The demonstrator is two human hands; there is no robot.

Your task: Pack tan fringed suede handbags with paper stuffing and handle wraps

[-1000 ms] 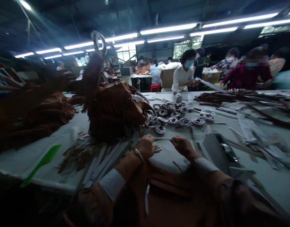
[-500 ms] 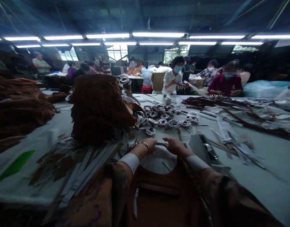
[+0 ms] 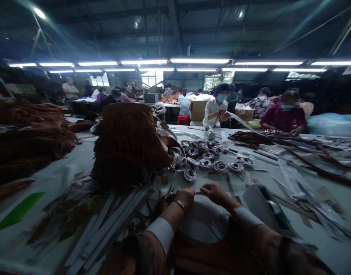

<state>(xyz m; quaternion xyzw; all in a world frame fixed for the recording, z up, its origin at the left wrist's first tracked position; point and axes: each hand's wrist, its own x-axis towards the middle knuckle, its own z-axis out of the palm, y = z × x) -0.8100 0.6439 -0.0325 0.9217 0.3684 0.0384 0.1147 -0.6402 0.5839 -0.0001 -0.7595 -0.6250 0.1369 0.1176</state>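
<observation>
Just before the fringe pile (image 3: 129, 141) — left hand (image 3: 184, 198) | right hand (image 3: 217, 192) | both pinched on a strip (image 3: 200, 193) — ends apart, likely to hold it taut.

The thin pale strip (image 3: 200, 193) is stretched between the left hand (image 3: 184, 198) and the right hand (image 3: 217, 192), with 1 end pinched in each. Only a short, narrow length shows, running roughly level, just above the white table (image 3: 332, 250) at the person's edge. It's blurred, so material and surface can't be made out.
</observation>
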